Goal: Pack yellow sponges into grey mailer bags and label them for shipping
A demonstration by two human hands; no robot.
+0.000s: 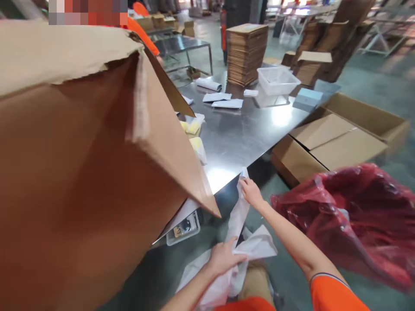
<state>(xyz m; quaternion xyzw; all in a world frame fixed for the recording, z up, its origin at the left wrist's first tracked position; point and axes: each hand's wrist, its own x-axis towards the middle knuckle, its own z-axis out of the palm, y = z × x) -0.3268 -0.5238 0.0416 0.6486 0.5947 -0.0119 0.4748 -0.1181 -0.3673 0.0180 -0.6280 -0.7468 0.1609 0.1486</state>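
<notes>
A thin white sheet (pixel 239 216), crumpled and soft like plastic film or cloth, hangs over my lap beside the table's front edge. My right hand (pixel 251 193) pinches its narrow, stretched upper end, where a small bluish patch shows. Lower down, my left hand (pixel 223 258) grips the bunched middle, fingers partly buried in the folds. Loose folds spread below my left hand and out to its right. Whether it is a bag or a flat sheet, I cannot tell.
A large open cardboard box (pixel 81 172) fills the left. The steel table (pixel 233 134) bears flat white packs (pixel 227 103), stacked cardboard (pixel 247 54) and a white basket (pixel 278 80). To the right are an open carton (pixel 343 138) and a red plastic liner (pixel 324 203). A person's orange sleeve (pixel 142 36) shows behind.
</notes>
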